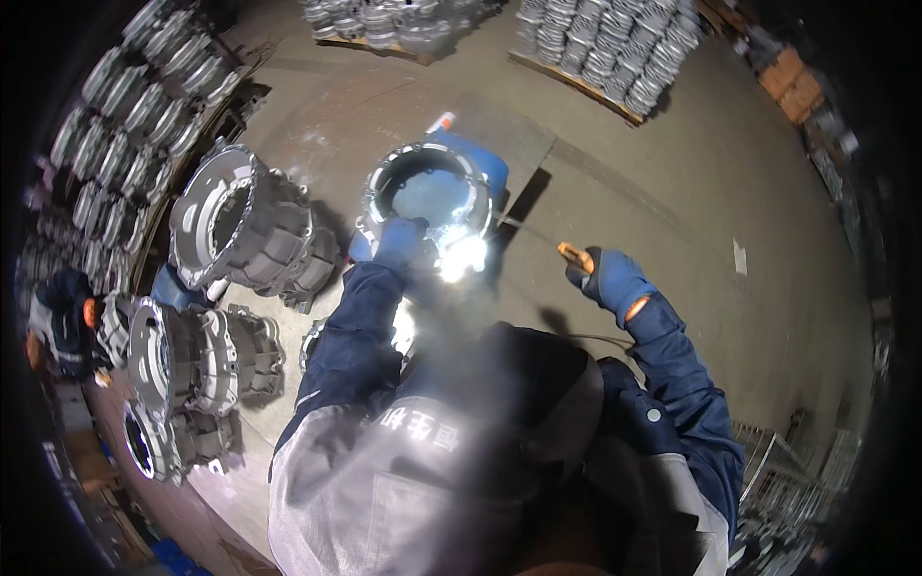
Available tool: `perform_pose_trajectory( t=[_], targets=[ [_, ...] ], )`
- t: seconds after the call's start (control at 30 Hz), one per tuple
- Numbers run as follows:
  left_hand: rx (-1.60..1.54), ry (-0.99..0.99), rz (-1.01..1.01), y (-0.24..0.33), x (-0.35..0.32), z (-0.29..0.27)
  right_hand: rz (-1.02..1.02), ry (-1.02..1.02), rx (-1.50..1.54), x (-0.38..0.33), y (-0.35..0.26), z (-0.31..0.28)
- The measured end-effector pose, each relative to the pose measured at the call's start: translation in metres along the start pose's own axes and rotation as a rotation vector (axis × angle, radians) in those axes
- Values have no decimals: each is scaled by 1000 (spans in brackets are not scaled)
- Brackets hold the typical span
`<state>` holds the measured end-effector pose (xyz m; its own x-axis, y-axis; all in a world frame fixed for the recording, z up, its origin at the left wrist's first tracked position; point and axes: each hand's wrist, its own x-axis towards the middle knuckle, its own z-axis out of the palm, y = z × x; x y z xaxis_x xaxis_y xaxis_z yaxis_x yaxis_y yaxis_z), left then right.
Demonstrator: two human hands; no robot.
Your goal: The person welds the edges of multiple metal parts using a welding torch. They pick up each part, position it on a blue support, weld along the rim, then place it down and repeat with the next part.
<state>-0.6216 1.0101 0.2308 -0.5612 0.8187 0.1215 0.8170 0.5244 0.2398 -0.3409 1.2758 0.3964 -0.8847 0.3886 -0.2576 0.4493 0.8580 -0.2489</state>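
- Currently, the left hand, gloved in blue, rests on the rim of the ring-shaped metal casting lying on the workbench.
- Right hand, well apart from the left, grips a thin rod aimed at the bright glare on the casting's near edge.
- Similar housings lie at left.

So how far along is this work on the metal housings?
In hand: the left hand rests on the round metal casting, with a bright glare at its rim, while the right hand holds an orange-handled tool off to the side. Several similar castings lie to the left; whether they are finished cannot be told. More stacked castings sit on pallets beyond.
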Motion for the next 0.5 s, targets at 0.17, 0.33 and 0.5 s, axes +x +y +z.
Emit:
perform_pose_trajectory(
  t=[0.17,0.33,0.5],
  targets=[
    [21,20,-125,40,-2,-15,46,-19,281,-48,11,17],
    [-35,40,-375,90,12,-15,197,-101,646,-64,15,29],
    [13,35,-558,106,46,3,365,-60,709,-60,21,51]
  ],
)
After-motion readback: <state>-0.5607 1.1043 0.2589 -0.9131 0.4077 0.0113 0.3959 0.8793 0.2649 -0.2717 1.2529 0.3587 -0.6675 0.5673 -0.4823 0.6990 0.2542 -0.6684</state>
